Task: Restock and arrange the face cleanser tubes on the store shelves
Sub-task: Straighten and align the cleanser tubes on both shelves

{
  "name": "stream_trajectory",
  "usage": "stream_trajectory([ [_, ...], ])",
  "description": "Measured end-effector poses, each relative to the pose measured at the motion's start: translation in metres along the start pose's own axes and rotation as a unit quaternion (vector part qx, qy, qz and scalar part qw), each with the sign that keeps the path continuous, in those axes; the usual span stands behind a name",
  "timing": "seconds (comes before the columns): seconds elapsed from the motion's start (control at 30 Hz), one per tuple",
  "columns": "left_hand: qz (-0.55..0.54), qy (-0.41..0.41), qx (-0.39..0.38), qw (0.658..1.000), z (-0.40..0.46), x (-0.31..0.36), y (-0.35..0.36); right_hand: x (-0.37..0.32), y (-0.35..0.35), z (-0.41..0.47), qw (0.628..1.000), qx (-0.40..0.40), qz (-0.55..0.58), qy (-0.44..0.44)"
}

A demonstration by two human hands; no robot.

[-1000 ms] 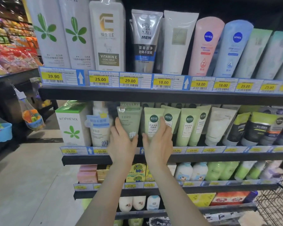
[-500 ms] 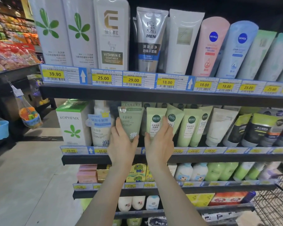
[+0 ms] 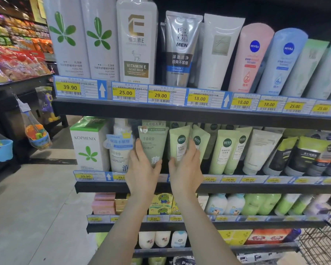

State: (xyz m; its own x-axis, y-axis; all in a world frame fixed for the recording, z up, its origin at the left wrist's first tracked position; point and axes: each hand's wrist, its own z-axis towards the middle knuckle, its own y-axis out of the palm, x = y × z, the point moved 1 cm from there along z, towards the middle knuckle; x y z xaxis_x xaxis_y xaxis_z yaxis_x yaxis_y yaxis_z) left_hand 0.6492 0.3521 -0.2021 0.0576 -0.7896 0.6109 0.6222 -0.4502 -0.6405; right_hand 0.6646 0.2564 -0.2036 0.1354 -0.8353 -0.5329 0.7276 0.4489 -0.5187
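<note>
Gripping, left hand (image 3: 142,168) curls round sage-green matte tube (image 3: 152,145) | right hand (image 3: 186,167) fingers (image 3: 193,150) wrap pale-green glossy tube (image 3: 179,143) | both flat-crimped tubes upright, long axis vertical, caps down, second shelf (image 3: 237,187) | behind: matching green tubes (image 3: 223,150).

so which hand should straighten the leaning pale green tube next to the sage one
Right. The right hand already wraps the leaning pale green tube. The left hand is busy on the sage tube, and would have to cross over.
</note>
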Motion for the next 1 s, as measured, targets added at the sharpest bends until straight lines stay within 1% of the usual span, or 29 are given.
stream_trajectory([
  [0.13,0.009,-0.002,-0.003,1.000,0.000,-0.001,0.000,-0.002,0.000,-0.003,1.000,-0.029,0.000,0.013],
  [0.33,0.008,-0.005,-0.002,1.000,0.001,-0.001,0.000,0.002,0.000,-0.004,0.999,-0.032,-0.001,0.003],
  [0.53,0.005,-0.004,0.001,1.000,0.001,-0.002,0.003,0.006,0.001,-0.003,1.000,-0.009,0.002,-0.019],
  [0.77,0.005,-0.003,0.001,1.000,0.000,-0.002,0.003,0.010,-0.004,-0.005,1.000,-0.025,0.010,-0.015],
  [1.0,0.027,0.011,0.002,1.000,-0.003,-0.003,0.000,0.013,-0.007,-0.004,1.000,-0.013,0.001,-0.027],
])
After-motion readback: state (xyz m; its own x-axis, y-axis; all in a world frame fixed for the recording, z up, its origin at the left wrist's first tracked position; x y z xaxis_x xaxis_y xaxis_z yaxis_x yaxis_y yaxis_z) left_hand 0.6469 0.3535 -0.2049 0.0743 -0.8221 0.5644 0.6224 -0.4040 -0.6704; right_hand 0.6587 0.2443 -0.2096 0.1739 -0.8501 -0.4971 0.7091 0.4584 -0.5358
